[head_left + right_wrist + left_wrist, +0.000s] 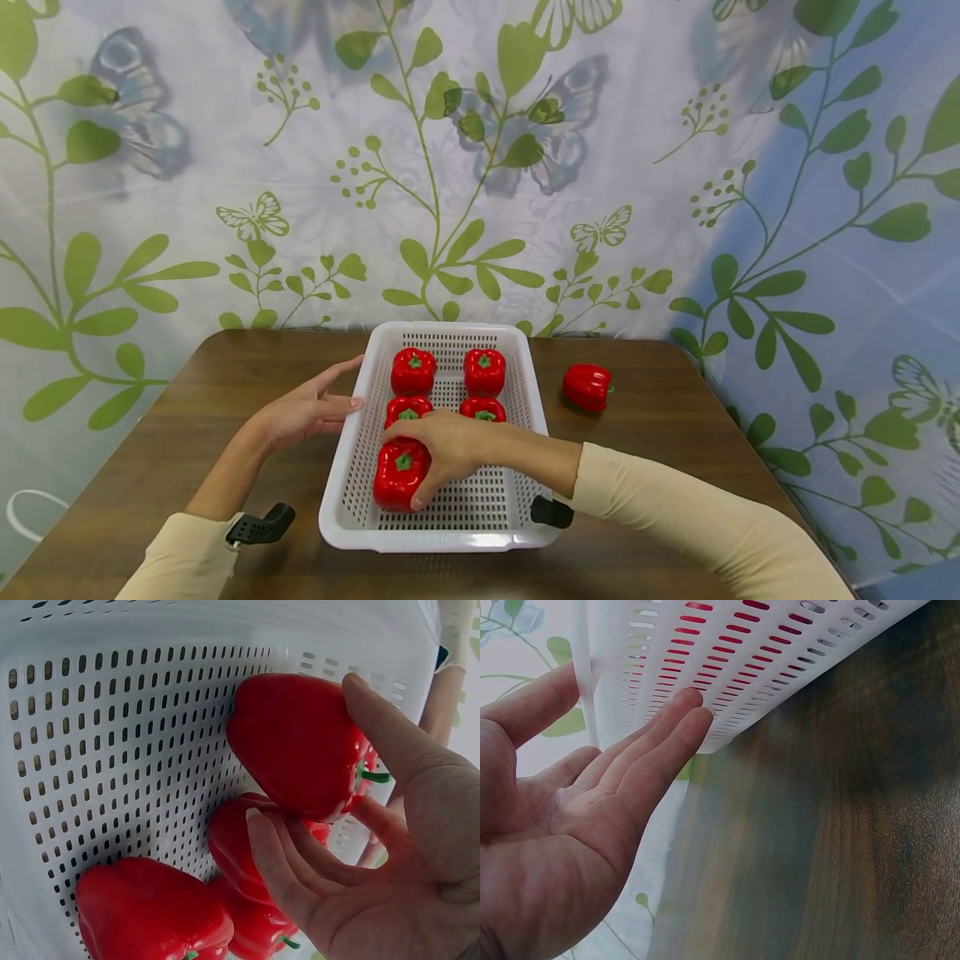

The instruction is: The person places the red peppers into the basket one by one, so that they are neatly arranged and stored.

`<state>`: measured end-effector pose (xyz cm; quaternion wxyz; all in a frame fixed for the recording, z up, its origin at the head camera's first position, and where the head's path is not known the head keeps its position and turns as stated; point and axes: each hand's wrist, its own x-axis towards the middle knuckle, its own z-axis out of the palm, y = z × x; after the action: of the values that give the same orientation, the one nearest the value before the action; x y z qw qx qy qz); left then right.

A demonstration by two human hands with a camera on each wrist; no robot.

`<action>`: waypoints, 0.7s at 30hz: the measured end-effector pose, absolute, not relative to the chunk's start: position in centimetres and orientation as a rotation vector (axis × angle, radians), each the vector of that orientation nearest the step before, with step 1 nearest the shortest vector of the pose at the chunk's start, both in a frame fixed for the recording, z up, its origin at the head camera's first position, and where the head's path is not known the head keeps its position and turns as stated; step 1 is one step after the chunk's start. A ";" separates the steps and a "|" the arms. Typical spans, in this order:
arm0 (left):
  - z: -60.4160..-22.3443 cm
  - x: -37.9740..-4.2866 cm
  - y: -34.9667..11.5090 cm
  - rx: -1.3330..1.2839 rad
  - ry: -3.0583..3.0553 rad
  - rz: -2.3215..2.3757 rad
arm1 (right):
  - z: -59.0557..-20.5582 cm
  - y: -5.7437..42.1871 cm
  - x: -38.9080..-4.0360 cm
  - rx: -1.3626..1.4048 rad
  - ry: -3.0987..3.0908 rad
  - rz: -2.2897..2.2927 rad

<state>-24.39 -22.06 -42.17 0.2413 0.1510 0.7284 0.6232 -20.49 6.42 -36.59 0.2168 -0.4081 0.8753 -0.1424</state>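
My right hand (450, 450) reaches into a white perforated plastic basket (438, 542) and grips a red bell pepper (397, 483) at its front left. In the right wrist view, the thumb and fingers lie around this bell pepper (296, 742), its green stem facing the palm. Beside the basket's left wall, my left hand (303, 412) has its fingers extended, fingertips at the rim. The left wrist view shows that hand (577, 817) with straight fingers along the slotted wall (727, 652). Several more red bell peppers (413, 372) sit farther back in the basket, two partly hidden by my right hand.
One red bell pepper (587, 387) lies on its side to the right of the basket. Everything stands on a dark brown wooden table (637, 433). Behind it hangs a cloth (300, 208) printed with leaves and butterflies.
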 end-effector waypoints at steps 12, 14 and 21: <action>-42.4 -24.0 -21.9 0.404 2.010 1.705 | -36.1 7.3 -20.5 -1.149 2.406 -0.431; -42.5 -24.0 -21.9 0.408 2.010 1.704 | -35.9 7.5 -20.5 -1.142 2.408 -0.443; -42.5 -23.9 -21.8 0.419 2.008 1.706 | -35.0 8.7 -20.9 -1.074 2.462 -0.506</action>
<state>-23.91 -21.82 -42.54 0.2344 0.1527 0.7317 0.6216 -20.90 8.68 -35.00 0.2028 -0.3849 0.8819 -0.1814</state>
